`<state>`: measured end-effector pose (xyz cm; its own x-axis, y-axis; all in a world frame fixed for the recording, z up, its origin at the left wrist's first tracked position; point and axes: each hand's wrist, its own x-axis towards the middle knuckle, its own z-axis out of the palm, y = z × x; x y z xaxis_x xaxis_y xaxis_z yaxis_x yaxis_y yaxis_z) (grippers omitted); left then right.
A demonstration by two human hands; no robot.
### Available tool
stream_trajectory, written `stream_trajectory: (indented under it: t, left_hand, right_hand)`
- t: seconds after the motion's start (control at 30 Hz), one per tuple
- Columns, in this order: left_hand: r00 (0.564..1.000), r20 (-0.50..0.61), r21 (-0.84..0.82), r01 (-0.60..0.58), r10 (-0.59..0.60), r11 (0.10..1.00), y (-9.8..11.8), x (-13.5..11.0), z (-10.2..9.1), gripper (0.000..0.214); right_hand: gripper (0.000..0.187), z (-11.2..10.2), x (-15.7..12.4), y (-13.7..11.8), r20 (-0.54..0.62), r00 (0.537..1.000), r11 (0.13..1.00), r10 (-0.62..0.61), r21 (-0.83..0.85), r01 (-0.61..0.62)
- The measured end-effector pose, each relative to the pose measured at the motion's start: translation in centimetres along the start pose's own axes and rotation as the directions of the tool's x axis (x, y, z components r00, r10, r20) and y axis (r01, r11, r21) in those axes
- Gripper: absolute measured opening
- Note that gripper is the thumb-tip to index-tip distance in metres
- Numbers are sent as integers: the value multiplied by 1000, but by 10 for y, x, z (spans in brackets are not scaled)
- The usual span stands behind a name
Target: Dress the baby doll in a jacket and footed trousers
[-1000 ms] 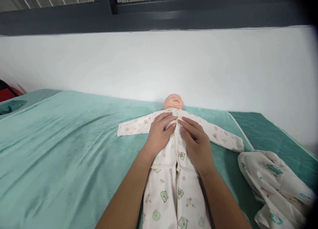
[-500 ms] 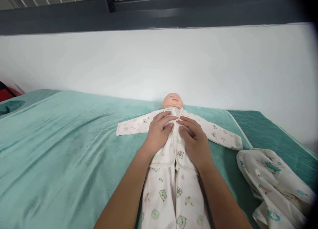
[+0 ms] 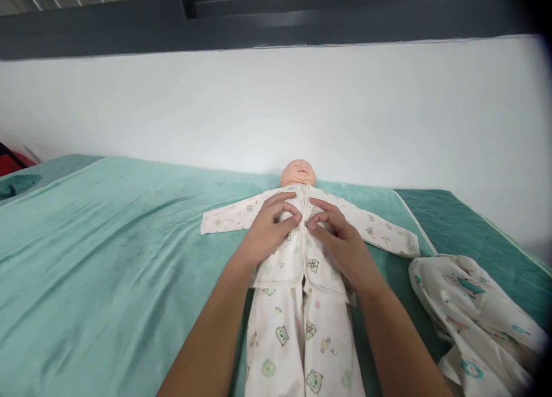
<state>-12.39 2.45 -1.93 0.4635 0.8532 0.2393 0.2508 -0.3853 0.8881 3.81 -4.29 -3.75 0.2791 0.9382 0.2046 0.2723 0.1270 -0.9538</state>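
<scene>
A baby doll (image 3: 297, 173) lies on its back with its head toward the wall. It wears a white printed baby shirt (image 3: 284, 265), sleeves spread out to both sides, and matching baby pants (image 3: 280, 351). My left hand (image 3: 271, 224) is on the left half of the chest, thumb and index finger pinched together at the shirt's front edge. Across the centre opening, my right hand (image 3: 338, 233) pinches the other front edge beside a small pale fastener (image 3: 303, 230). Whatever cloth sits between the fingertips is mostly hidden.
A light green sheet (image 3: 129, 259) with soft creases covers the bed, and darker green bedding (image 3: 466, 224) shows at right. A crumpled white printed cloth (image 3: 470, 311) lies on the right. Behind the bed stands a white wall (image 3: 215, 110); a red and black item (image 3: 11, 160) is at far left.
Both hands have slid slightly down the chest from near the collar. Their thumbs and index fingers have closed at the front edges of the shirt, and the neckline shows more.
</scene>
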Motion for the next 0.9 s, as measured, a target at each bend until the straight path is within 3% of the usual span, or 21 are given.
stream_trajectory:
  t: [0.07,0.3,0.5,0.9]
  left_hand:
    - [996,83,-22,18,-17,1000,3,-2,-7,19]
    - [968,249,-22,-23,27,999,5,-1,-18,17]
    - [958,280,-74,-42,61,996,0,-1,-19,13]
    - [954,286,12,-92,85,996,3,-1,-21,16]
  right_hand:
    - [14,-6,1,-1,83,996,1000,20,-19,-18]
    - [10,-9,1,1,156,987,996,-32,-75,44]
    - [10,-10,1,2,168,983,994,-74,-65,86]
    - [11,-15,0,3,230,972,993,-59,-86,80]
